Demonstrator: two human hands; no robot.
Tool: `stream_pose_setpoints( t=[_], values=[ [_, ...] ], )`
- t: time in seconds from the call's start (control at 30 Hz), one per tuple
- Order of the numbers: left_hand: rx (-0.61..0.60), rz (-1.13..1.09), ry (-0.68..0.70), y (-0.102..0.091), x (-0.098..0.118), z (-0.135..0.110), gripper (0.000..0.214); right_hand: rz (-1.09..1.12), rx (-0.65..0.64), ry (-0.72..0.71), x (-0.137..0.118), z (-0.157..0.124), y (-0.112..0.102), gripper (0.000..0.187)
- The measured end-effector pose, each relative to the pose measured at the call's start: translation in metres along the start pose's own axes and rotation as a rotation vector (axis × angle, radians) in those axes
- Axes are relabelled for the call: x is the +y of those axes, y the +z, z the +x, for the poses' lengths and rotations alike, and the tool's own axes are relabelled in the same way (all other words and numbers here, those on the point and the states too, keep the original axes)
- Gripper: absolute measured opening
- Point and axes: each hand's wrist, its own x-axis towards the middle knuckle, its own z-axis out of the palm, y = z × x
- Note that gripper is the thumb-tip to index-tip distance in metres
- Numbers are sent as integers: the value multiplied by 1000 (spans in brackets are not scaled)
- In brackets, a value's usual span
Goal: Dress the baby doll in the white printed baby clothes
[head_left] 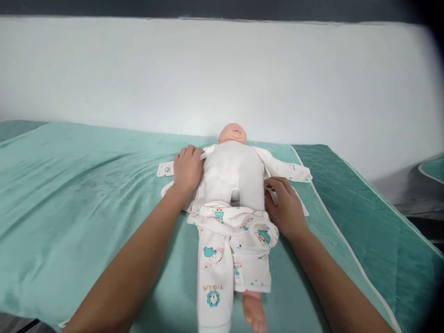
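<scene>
Head view: fingers (190, 150) flank the doll (235, 171)

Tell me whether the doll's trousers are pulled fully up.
Not fully up: the gap between the doll's legs shows above the waistband.

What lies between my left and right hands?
In the head view, the doll's white torso lies between the left hand and right hand, with the printed shirt showing on both sides.
</scene>
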Motion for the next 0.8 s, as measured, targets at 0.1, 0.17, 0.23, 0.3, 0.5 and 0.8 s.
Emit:
stream_pose_setpoints(
  t=[0.1,0.17,0.23,0.3,0.5,0.8],
  values=[
    [105,-133,-193,9,-21,8,24,138,53,54,-2,-3,-5,16],
    [200,-179,-299,8,-29,5,26,250,8,77,-7,-6,-10,4],
    [268,-222,-289,-1,-26,-3,28,375,-75,69,-12,-8,-14,12],
    [229,-367,-215,-15,-12,-13,25,486,-151,14,-16,-10,-18,17],
    [-321,-892,-4,-60,21,-24,13,648,-312,-66,-16,-9,-27,15],
    [-692,-815,495,-91,36,-28,18,663,-703,-22,-13,-3,-44,28]
  ],
)
